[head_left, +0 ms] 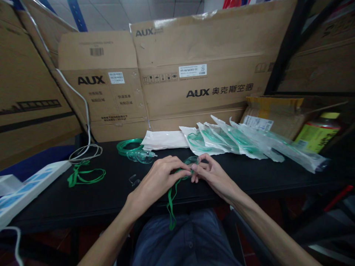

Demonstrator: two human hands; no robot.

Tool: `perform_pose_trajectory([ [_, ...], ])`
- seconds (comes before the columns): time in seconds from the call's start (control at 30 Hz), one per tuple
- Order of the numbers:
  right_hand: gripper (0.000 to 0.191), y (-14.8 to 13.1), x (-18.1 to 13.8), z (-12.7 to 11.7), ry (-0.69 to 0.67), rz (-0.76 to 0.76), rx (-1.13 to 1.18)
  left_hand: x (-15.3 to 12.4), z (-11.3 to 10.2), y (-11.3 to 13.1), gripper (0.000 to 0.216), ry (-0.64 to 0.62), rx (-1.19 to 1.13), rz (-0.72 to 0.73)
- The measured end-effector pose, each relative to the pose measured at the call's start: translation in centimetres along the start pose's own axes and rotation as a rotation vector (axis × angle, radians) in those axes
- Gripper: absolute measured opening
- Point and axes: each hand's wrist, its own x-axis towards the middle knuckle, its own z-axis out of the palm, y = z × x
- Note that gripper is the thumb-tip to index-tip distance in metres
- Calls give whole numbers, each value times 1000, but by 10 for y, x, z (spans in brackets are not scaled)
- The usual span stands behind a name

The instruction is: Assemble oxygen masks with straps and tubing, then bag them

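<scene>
Both hands meet over the near part of the black table. My left hand [168, 170] is closed in a pinch on a green elastic strap [170, 205], whose loop hangs past the table's front edge. My right hand [206, 168] is closed on the rim of a clear plastic mask [190, 160], its fingertips close to the left ones. Fingers hide most of the mask and the spot where strap and mask meet. Beyond my left hand lies a clear nebulizer cup [144, 156] beside coiled green tubing [129, 147]. Small clear plastic pieces [134, 181] rest left of that hand.
More green elastic straps [86, 176] lie at left, near a white power strip [36, 188] and cable. White packets [166, 139] and sealed pouches with green tubing [219, 137] line the back. A yellow-labelled bottle [318, 131] and cardboard box [273, 114] stand right. Cardboard walls [199, 48] rise behind.
</scene>
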Motion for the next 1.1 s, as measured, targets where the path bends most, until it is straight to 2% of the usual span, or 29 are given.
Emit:
perform_pose_trajectory([
  [0.17,41,2,0,0,42,-1,-82,1,4,2,12,35,-89,-72],
  [0.3,34,2,-2,-2,0,6,-98,2,4,5,24,-29,-227,-127],
  [0.5,24,-3,-5,-2,-19,-43,-100,1,-2,2,18,-23,-279,-163],
  [0.67,29,-1,-6,-2,8,-73,-108,1,-3,0,21,-25,-257,-169],
  [0.83,23,1,-7,1,5,-140,-225,-1,-3,1,26,-52,-232,-176],
  [1.1,15,8,-8,7,135,-259,-408,-1,0,7,26,-53,-106,-156],
])
